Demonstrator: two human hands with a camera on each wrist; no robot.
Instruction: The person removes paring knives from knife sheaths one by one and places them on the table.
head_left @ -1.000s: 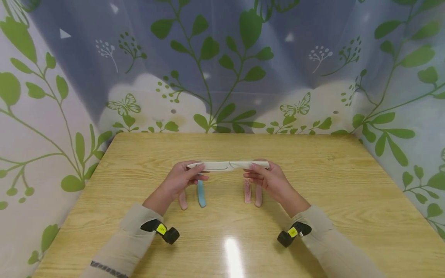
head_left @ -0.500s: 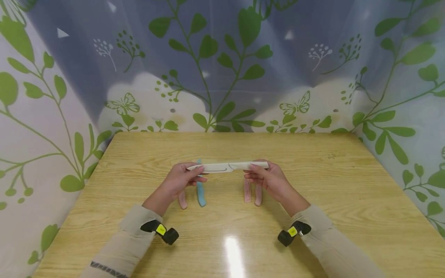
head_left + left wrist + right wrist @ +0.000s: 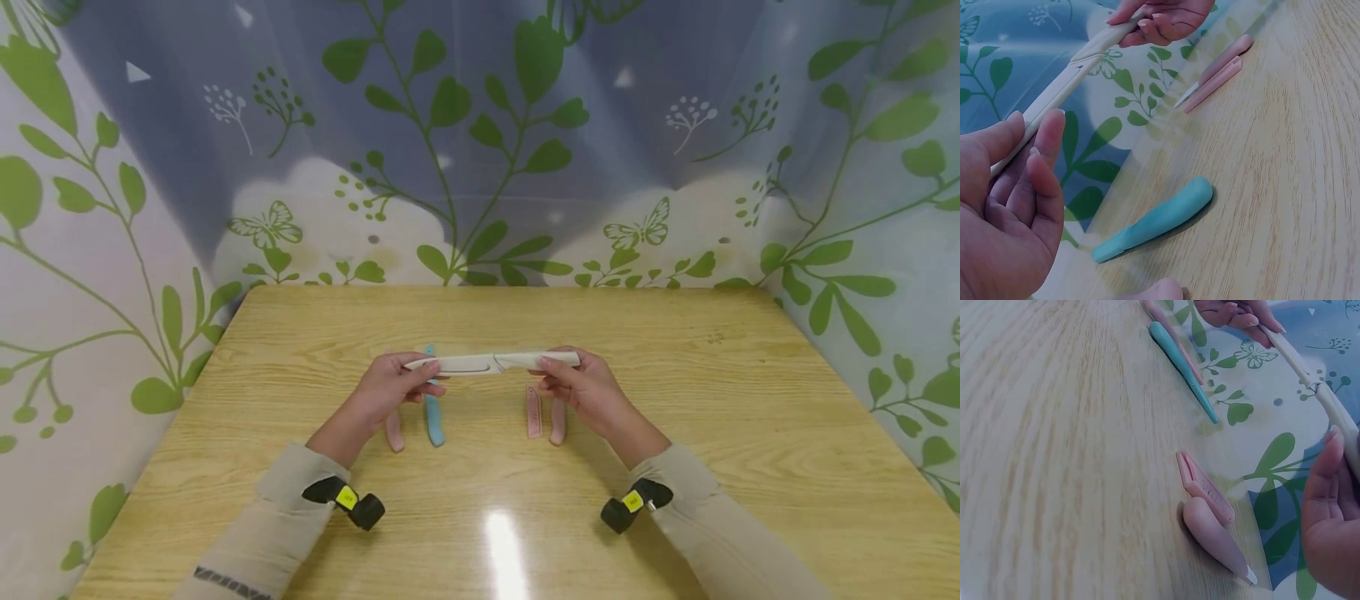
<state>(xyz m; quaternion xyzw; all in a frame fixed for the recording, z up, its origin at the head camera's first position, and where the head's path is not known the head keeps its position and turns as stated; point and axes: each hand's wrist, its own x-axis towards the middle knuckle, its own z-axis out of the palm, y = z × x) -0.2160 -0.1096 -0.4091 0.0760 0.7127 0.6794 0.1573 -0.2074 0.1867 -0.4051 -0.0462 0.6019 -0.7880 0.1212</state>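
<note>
A white paring knife in its white sheath (image 3: 465, 364) is held level above the table, stretched between both hands. My left hand (image 3: 386, 385) pinches the sheath end between thumb and fingers. At the other end, my right hand (image 3: 588, 387) grips the handle part. A thin dark line marks the joint near the middle. Below my left hand lie a blue sheathed knife (image 3: 1169, 215) and a pink knife (image 3: 394, 432), partly hidden by the hand in the head view. Under my right hand, a bare-bladed pink knife (image 3: 1216, 534) rests beside a pink sheath (image 3: 1207, 490).
The wooden table (image 3: 480, 475) reaches back to a curtain (image 3: 495, 167) printed with green leaves and butterflies. More of this cloth hangs at both sides. A black camera (image 3: 367, 510) is strapped to the left wrist, another camera (image 3: 618, 515) to the right.
The white knife and both hands have dipped very slightly in the head view. The blue knife's far tip now shows above the white knife. Both grips stay the same.
</note>
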